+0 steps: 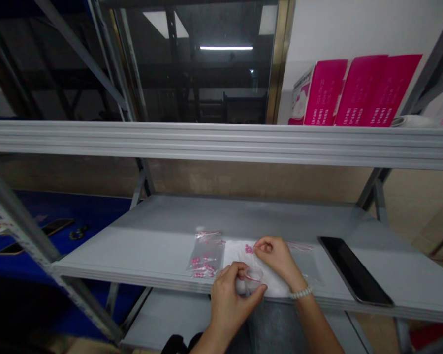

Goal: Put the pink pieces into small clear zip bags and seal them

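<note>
My left hand (231,297) holds a small clear bag (253,278) with a red strip at its opening, near the shelf's front edge. Beside the small pink beads (248,249) on a white cloth (234,251), my right hand (275,253) has its thumb and index finger pinched together. Whatever is between those fingertips is too small to make out. A light beaded bracelet circles my right wrist. Left of the cloth lies a clear zip bag (206,255) with several pink pieces inside. Another clear bag (304,263) lies flat to the right, partly behind my right hand.
A black tablet (354,270) lies at the right of the grey shelf (140,241). A metal beam (221,142) crosses above, with pink boxes (325,93) behind it. On a blue surface (107,211) at the left are phones (57,226) and small round items (77,233).
</note>
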Demonstrator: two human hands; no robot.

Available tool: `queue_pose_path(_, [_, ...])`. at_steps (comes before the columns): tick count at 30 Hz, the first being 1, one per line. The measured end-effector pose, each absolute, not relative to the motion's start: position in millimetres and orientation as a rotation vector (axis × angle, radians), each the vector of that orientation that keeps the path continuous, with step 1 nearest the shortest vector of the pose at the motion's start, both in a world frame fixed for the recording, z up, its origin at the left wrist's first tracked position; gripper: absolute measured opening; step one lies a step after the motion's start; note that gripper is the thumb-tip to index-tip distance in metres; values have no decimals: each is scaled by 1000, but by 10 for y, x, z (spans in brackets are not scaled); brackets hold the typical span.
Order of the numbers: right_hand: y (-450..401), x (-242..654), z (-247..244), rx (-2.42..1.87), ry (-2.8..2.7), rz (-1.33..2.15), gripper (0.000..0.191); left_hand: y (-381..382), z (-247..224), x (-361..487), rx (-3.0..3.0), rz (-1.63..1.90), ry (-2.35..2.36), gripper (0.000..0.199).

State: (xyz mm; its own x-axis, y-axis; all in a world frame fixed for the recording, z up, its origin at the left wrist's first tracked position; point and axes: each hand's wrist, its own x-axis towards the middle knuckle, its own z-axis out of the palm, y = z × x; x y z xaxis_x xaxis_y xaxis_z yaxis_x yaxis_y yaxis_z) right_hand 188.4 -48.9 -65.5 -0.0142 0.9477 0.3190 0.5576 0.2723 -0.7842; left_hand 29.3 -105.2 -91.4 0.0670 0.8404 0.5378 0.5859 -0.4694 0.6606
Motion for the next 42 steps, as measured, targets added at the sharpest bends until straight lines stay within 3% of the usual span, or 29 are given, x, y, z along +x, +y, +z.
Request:
queue_pose_path(8, [-417,1772,-799,-1551,-1646,415,9,-1046,-916,291,2058,1364,1415,30])
queue_pose_path(16, [-781,1868,-445,-1317,-1782,623,10,-1067,-905,293,2062,1314,1438,30])
queue_pose_path(21, [-1005,1857,-471,-1270,-1747,675,6,-1075,-906,302,2054,1321,1414,22])
queue_pose_path(28, [-1196,1884,-477,-1165,-1566,877,7,-1179,-784,315,1904,1408,1191,39])
queue_pose_path(33, [-1251,1942,-410,-1048,-1392,944,6,-1255,-729,321,1515,1183,854,37])
queue_pose_path(37, [-1253,1937,-424,-968,-1286,863,9,-1256,-742,325,1545,989,802,36])
queue_pose_path(42, [-1303,1927,-455,-903,-1250,876,11,-1247,-631,280,1629,1194,861,29])
